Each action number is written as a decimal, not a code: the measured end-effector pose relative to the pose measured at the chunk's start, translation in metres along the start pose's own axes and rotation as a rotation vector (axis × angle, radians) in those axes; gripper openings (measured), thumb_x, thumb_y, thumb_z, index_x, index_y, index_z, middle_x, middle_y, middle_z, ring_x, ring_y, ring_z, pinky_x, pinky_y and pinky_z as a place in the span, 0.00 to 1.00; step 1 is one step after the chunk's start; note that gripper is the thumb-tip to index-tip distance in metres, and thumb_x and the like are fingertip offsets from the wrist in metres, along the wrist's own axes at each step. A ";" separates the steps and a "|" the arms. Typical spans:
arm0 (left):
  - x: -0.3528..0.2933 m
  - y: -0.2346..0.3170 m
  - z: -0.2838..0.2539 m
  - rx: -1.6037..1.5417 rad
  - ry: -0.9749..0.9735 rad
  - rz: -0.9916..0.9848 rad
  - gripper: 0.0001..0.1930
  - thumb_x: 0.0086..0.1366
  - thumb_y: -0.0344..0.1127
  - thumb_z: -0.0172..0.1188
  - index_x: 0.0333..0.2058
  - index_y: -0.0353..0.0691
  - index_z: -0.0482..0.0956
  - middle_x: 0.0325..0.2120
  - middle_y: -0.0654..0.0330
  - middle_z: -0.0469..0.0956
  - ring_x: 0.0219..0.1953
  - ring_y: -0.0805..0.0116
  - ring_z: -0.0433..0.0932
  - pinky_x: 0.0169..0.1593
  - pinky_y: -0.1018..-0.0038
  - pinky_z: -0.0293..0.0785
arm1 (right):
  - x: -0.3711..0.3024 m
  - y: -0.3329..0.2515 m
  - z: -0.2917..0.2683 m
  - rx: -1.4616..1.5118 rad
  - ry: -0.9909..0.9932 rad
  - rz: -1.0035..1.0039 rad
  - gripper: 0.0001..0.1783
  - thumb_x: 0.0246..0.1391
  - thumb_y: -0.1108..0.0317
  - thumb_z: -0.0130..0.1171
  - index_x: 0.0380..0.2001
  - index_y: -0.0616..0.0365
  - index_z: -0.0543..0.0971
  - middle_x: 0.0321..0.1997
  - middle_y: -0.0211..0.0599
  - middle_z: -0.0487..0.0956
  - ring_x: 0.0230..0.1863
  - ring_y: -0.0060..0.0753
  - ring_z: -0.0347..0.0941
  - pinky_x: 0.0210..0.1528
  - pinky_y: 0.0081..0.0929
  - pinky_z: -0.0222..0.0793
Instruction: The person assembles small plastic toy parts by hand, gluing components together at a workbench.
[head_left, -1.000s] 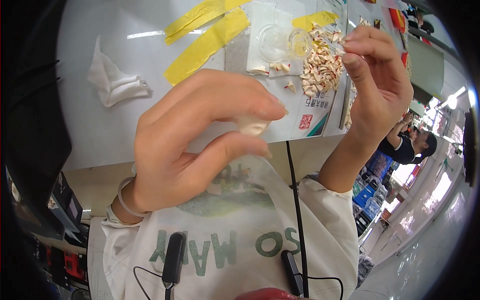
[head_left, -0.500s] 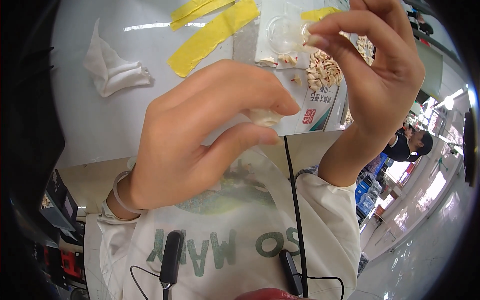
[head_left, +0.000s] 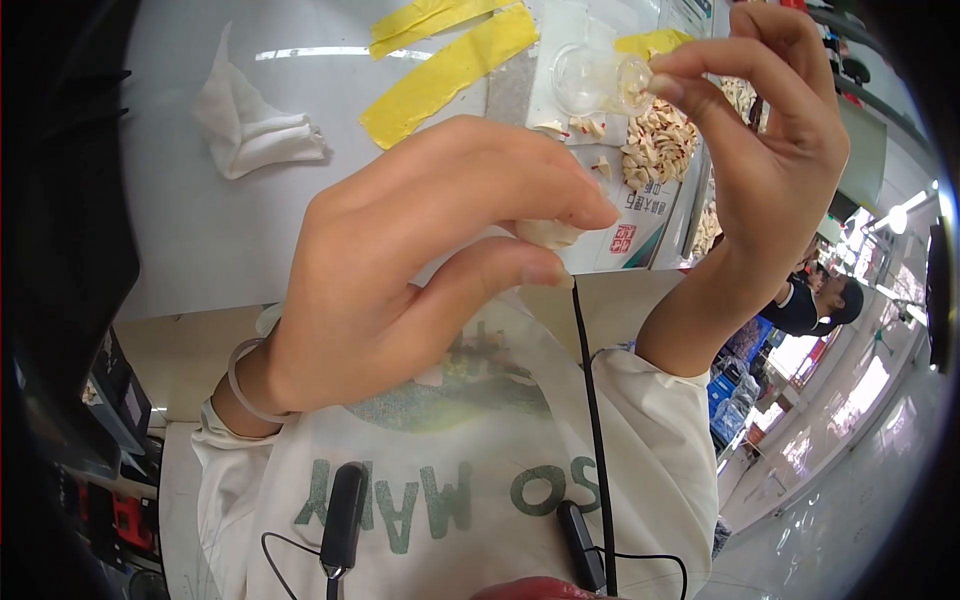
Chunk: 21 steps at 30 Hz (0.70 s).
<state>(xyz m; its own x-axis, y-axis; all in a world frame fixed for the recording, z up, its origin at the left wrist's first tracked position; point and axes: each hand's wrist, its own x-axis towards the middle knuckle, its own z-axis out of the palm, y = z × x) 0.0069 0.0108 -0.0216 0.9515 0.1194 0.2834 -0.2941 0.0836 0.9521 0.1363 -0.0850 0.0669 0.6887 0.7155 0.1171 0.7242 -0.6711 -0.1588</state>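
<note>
My left hand (head_left: 400,260) is curled with thumb and forefinger closed round a small rounded cream-white piece (head_left: 548,233), mostly hidden by the fingers. This hand is over the table's near edge. Farther right, my right hand (head_left: 770,130) is raised, its thumb and forefinger pinched together. Those fingertips meet the edge of a small clear round cup (head_left: 633,88); whether they grip it or something tiny beside it is unclear. A wider clear round dish (head_left: 582,78) lies just left of the cup. Below them is a pile of small cream pieces with red tips (head_left: 660,145).
Yellow tape strips (head_left: 450,75) cross the grey-white table (head_left: 200,240). A folded white cloth (head_left: 270,140) lies at the left. A few loose cream pieces (head_left: 600,167) sit near the pile. A black cable (head_left: 590,400) hangs before me. Another person (head_left: 825,300) is far right.
The table and its things have shifted slightly right and upward in view. My left hand keeps its hold on the cream piece. At my right fingertips, the clear cup's round rim shows more plainly.
</note>
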 end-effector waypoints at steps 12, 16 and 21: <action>-0.006 0.000 0.011 -0.220 0.189 -0.038 0.15 0.47 0.20 0.57 0.36 0.28 0.70 0.34 0.49 0.70 0.39 0.63 0.71 0.42 0.73 0.71 | -0.014 0.013 0.009 0.143 0.094 0.034 0.09 0.20 0.80 0.62 0.13 0.61 0.76 0.20 0.30 0.66 0.27 0.24 0.61 0.26 0.19 0.55; -0.008 0.004 0.014 -0.322 0.239 -0.056 0.16 0.47 0.24 0.60 0.36 0.29 0.68 0.33 0.51 0.71 0.39 0.63 0.72 0.41 0.73 0.71 | -0.046 0.034 0.021 0.724 0.124 -0.271 0.10 0.37 0.76 0.60 0.27 0.65 0.73 0.31 0.39 0.69 0.34 0.27 0.64 0.37 0.19 0.58; -0.014 0.000 0.010 -0.190 0.273 0.042 0.18 0.46 0.28 0.63 0.36 0.31 0.69 0.33 0.52 0.71 0.36 0.66 0.72 0.40 0.77 0.69 | -0.067 0.009 0.049 1.263 0.152 -0.221 0.12 0.37 0.68 0.63 0.24 0.62 0.72 0.28 0.37 0.66 0.30 0.27 0.62 0.34 0.20 0.57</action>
<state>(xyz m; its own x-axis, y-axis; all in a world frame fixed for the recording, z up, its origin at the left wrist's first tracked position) -0.0057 -0.0012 -0.0250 0.8867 0.3850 0.2560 -0.3682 0.2531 0.8947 0.0948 -0.1295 0.0098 0.6165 0.7023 0.3560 0.3455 0.1650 -0.9238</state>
